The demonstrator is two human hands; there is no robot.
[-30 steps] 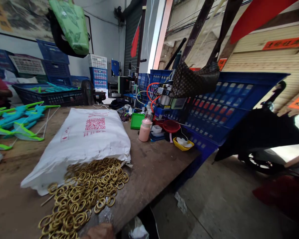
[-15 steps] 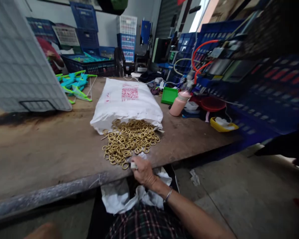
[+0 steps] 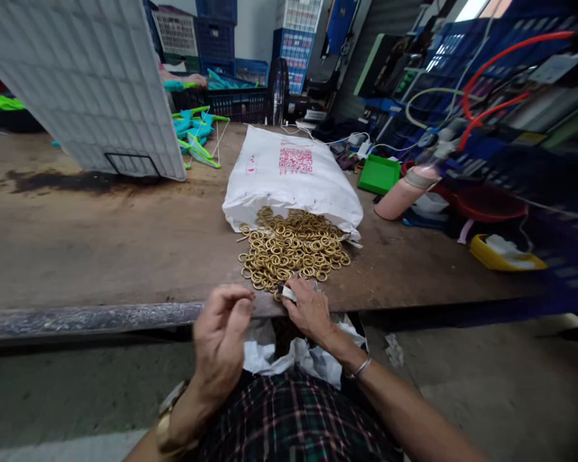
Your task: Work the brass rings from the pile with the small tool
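Note:
A heap of brass-coloured rings (image 3: 293,250) spills from the mouth of a white sack (image 3: 264,168) printed with a red code. My right hand (image 3: 311,311) lies at the table's front edge, touching the near side of the heap. Its fingers are curled, with a small white piece (image 3: 289,294) at them, perhaps a wrap; what they hold is hidden. Left of it, my left hand (image 3: 221,337) is raised just before the edge, fingers bent and thumb close to them. Whether anything small is pinched there cannot be made out. White crumpled sacking (image 3: 301,356) hangs below the right hand.
A white slatted crate (image 3: 110,83) stands on edge at left, with turquoise and green toy bows (image 3: 197,135) behind it. At right are a green tray (image 3: 379,174), a pink bottle (image 3: 404,192) and a yellow dish (image 3: 503,253). Another person's hand (image 3: 197,81) shows at the back.
My left hand has come up from the lower left to beside my right hand. The view has swung left, shifting the scene rightward. My right hand stays by the rings.

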